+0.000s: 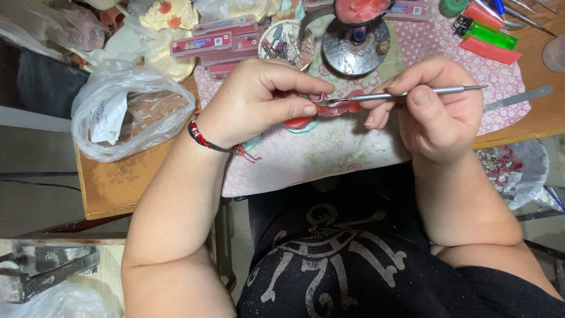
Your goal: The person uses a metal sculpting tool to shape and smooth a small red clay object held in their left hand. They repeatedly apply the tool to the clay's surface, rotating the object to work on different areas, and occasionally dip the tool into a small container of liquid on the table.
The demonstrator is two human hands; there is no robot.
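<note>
Head view: a pink wax piece (329, 108) is pinched between thumb and fingers of the left hand (259, 100), above the patterned mat (329, 153). A thin metal carving tool (406, 93) is clamped in the right hand (435, 106), its tip touching the wax. Shaping appears under way; fine, steady tip control is judged necessary for the coming stroke.

A stack of flat, oblong pink plastic packages (222, 44) lies at the far edge of the table, left of centre; the front one bears a white label with a blue stripe (200, 43). Another flat pink package with a white label (406, 10) lies at the top, right of centre. A clear crumpled plastic bag (126, 109) on the table's left corner holds a white paper slip (107, 116).
</note>
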